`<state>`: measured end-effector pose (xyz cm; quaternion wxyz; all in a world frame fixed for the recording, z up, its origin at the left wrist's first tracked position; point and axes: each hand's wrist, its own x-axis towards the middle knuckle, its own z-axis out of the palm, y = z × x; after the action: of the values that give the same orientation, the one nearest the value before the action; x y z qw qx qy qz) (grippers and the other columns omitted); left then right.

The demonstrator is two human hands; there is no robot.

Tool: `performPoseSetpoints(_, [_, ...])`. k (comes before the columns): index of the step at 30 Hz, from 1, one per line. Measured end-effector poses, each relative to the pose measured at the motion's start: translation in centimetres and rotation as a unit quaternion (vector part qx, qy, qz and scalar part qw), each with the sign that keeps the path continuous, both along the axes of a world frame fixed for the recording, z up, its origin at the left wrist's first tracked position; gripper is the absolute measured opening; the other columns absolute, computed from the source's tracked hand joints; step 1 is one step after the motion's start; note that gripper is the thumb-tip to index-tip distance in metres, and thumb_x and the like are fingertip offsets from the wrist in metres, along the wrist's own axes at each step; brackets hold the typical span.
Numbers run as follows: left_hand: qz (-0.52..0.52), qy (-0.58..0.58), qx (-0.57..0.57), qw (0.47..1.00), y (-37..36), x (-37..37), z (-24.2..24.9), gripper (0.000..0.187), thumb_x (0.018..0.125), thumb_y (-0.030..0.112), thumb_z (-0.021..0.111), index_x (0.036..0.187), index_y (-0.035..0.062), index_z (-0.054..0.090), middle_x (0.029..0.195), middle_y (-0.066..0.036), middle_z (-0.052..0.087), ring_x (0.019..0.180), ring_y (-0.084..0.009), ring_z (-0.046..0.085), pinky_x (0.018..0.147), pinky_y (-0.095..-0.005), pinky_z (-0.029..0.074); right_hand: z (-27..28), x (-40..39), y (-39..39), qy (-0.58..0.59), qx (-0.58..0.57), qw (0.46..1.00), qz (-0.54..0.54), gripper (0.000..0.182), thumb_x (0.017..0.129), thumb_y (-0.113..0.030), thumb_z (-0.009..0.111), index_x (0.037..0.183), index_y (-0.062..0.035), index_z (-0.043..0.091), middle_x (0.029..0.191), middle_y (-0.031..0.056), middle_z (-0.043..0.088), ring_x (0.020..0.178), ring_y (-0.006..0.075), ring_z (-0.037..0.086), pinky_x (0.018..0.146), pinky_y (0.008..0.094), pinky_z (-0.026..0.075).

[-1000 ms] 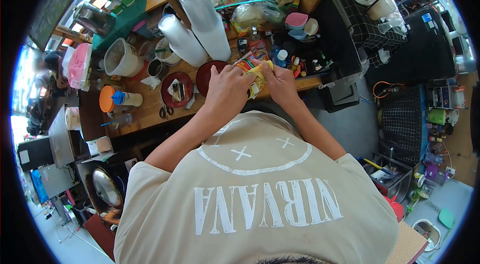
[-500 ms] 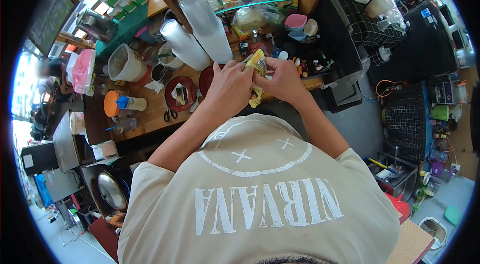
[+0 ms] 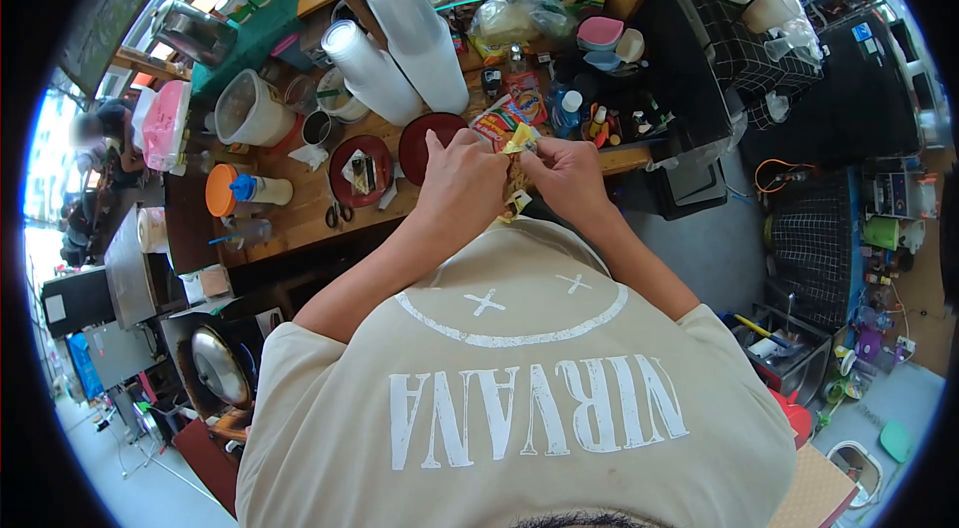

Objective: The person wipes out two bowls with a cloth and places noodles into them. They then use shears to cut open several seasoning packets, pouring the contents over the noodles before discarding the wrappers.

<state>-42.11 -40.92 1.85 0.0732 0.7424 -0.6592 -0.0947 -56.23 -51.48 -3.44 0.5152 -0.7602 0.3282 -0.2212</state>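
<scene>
Brown wooden counter (image 3: 300, 230) stretches past two bare hands. Well left of the fingers stand one jar with a round orange lid (image 3: 220, 190) and one bottle with a blue cap (image 3: 268, 190); closer to them lie one pair of black-handled scissors (image 3: 340, 215) and two round dark red plates (image 3: 418, 145), with two tall stacks of clear plastic cups (image 3: 372, 76) behind. The left hand (image 3: 462, 171) has its fingers bent against one crumpled yellow packet (image 3: 520, 138), held between the hands; the right hand (image 3: 567, 173) pinches its upper end between thumb and forefinger. Just right of these fingertips, farther back, stands one clear bottle with a pale cap (image 3: 568, 118). Creased and bunched on top, the packet shows yellow at both ends; its middle, partly covered by fingers, seems brownish.
</scene>
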Motion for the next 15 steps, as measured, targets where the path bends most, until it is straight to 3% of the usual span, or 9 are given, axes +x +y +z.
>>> performPoseSetpoints(4, [-0.005,0.028,-0.046,0.999,-0.1,-0.5,-1.2,0.013,0.084,0.014,0.068,0.082,0.0025,0.073,0.089,-0.009,0.069,0.102,-0.0277,0.061,0.096,-0.0652,0.042,0.7,-0.6,-0.2,-0.014,-0.004,1.0,0.002,0.021,0.086,-0.014,0.07,0.083,0.0063,0.067,0.057,-0.0004,0.054,0.059,0.0014,0.042,0.048,0.0256,0.036])
performPoseSetpoints(6, [-0.001,0.053,-0.086,0.995,-0.2,-0.6,-1.9,0.012,0.083,0.013,0.069,0.082,0.0023,0.073,0.09,-0.008,0.069,0.104,-0.0281,0.061,0.097,-0.0649,0.041,1.3,-0.8,-0.6,0.014,-0.01,1.0,0.005,0.026,0.084,-0.019,0.071,0.088,0.0059,0.071,0.055,0.011,0.059,0.053,0.0046,0.044,0.048,0.0295,0.041])
performPoseSetpoints(13, [-0.009,0.216,-0.161,0.963,1.4,-0.2,-1.1,0.013,0.078,0.002,0.069,0.089,0.003,0.076,0.104,-0.009,0.072,0.119,-0.0328,0.06,0.105,-0.0581,0.039,-0.2,-1.7,-1.6,0.035,0.015,0.999,-0.007,0.025,0.081,-0.018,0.071,0.087,0.0056,0.072,0.059,0.0074,0.064,0.058,0.0015,0.052,0.051,0.0267,0.044])
performPoseSetpoints(15, [-0.014,0.231,-0.165,0.959,2.1,0.2,-0.6,0.014,0.078,0.001,0.069,0.09,0.0025,0.077,0.106,-0.01,0.072,0.121,-0.0331,0.059,0.105,-0.055,0.04,-1.1,-1.7,-1.6,-0.048,0.102,0.993,-0.027,0.024,0.081,-0.019,0.071,0.087,0.0049,0.073,0.061,0.0045,0.067,0.059,0.0009,0.053,0.052,0.0262,0.045])
